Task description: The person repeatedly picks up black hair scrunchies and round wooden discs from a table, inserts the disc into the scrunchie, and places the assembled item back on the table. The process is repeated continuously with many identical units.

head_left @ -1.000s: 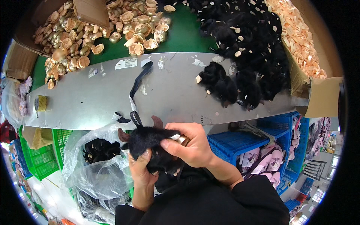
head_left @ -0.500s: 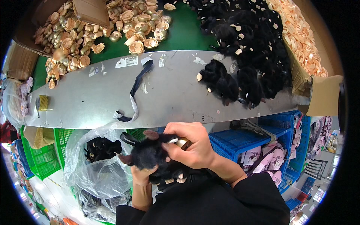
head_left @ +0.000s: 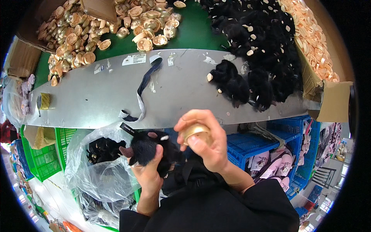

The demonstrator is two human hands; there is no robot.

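Left grip: my left grip (head_left: 148, 176) is closed around a soft, black, furry plush toy (head_left: 145, 149) with ribbed brown ears, thumb pressed into its pile.
Right grip: my right grip (head_left: 212, 149) curls around a smooth, shiny, gold domed shell (head_left: 198, 130), thumb across it.
Toy's place: in front of my body, off the near edge of the smooth grey metal counter (head_left: 96, 104), just left of the shell.
Counter: a flat, twisting dark-and-pale fabric ribbon (head_left: 142, 91) lies across it.
Far side: a heap of fluffy black plush toys (head_left: 266, 58), beside glossy peach plastic pieces (head_left: 313, 42).
Bag: crinkled, clear plastic bag (head_left: 108, 181), left of my arm.
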